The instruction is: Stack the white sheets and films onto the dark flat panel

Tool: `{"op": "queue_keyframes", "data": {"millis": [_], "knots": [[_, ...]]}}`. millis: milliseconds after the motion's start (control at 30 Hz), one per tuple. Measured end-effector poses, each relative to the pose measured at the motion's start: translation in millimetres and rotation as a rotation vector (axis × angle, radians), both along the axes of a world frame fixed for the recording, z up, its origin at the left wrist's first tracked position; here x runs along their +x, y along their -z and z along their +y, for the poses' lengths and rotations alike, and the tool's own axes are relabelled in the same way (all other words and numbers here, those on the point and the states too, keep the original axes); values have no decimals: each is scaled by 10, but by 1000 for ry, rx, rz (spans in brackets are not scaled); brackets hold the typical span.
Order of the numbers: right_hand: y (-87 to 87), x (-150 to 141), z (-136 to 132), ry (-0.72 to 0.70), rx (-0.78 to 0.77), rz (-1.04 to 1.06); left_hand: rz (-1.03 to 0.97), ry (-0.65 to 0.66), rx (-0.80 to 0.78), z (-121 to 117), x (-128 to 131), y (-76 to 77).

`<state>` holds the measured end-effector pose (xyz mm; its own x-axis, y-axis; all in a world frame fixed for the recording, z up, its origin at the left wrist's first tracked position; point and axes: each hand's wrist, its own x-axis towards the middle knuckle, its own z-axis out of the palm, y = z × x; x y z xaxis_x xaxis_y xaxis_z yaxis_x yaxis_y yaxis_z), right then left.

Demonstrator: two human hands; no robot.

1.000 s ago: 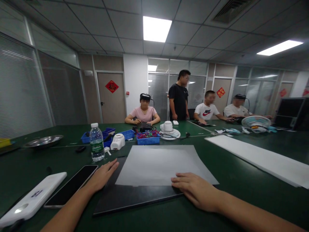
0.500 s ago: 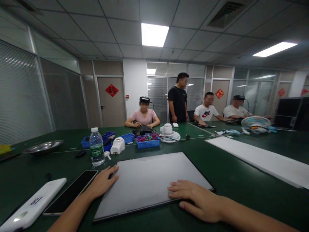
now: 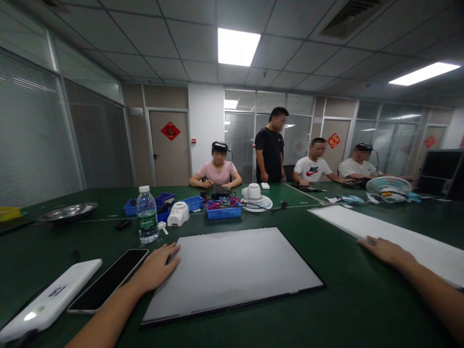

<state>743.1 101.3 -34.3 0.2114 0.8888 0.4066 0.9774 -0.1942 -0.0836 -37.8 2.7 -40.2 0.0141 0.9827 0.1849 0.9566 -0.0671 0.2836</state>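
Observation:
A flat grey panel [image 3: 235, 268] with a thin black border, like a display backlight panel, lies on the green table in front of me. My left hand [image 3: 159, 265] rests open at its left edge, fingertips spread over the border. Off to the right, my right hand [image 3: 387, 251] is at the near edge of a long white sheet [image 3: 366, 229]. Its fingers are stretched out and slightly blurred, and whether they touch the sheet is hard to see. Left of my left hand lie a dark-screened phone [image 3: 110, 280] and a white power bank [image 3: 54, 297].
A water bottle [image 3: 147, 217] stands behind my left hand. Beyond the panel are a blue bin of wires [image 3: 224, 213], a white fan [image 3: 255, 200] and a white housing [image 3: 178, 214]. A metal plate [image 3: 68, 212] lies far left. Several people are around the table's far side.
My right hand has left the panel's front right part and moved right and away from me to the white sheet. The left hand stays at the panel's edge. The view has shifted slightly.

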Motion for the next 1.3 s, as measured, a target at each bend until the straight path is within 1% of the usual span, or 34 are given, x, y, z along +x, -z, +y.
{"op": "queue_keyframes", "data": {"millis": [100,167,233,300,367,467,533,567,667,700,767,833,933,1000,1067,1133,1200,1233,1300], "knots": [[83,23,40,-11,-129,20,8,5,-8,-13,31,-24],[96,-54,19,-19,-161,-5,9,7,-16,-34,56,-48],[68,-187,-44,-39,-163,-49,6,9,-22,-58,72,-68],[2,-383,-113,-68,-148,-95,2,12,-16,-75,76,-77],[-83,-655,-158,-109,-123,-128,-5,14,-2,-85,70,-77],[-203,-1212,-206,-200,-89,-155,-14,10,13,-97,64,-79],[-258,-1649,-294,-324,-87,-152,-17,6,16,-106,71,-88],[-278,-1870,-369,-412,-95,-139,-18,5,16,-111,79,-95],[-326,-2460,-692,-795,-198,-28,-18,-1,6,-117,105,-114],[-343,-2615,-808,-921,-255,6,-17,-3,2,-116,112,-117],[-379,-2854,-1011,-1114,-361,39,-19,-5,-5,-113,121,-118],[-417,-3007,-1150,-1213,-435,44,-22,-2,-10,-111,124,-115],[-456,-3127,-1249,-1252,-474,63,-23,6,-21,-114,127,-114],[-448,-3155,-1252,-1286,-482,89,-12,10,-31,-115,129,-115],[-395,-3124,-1172,-1329,-491,117,4,10,-39,-108,124,-111],[-300,-2991,-966,-1312,-471,128,21,4,-41,-95,111,-100],[-189,-2716,-627,-1181,-386,103,35,2,-36,-78,93,-85],[-141,-2519,-427,-1069,-321,73,41,3,-32,-70,84,-78],[-76,-2023,-40,-803,-157,-7,51,10,-27,-59,69,-67]]}}
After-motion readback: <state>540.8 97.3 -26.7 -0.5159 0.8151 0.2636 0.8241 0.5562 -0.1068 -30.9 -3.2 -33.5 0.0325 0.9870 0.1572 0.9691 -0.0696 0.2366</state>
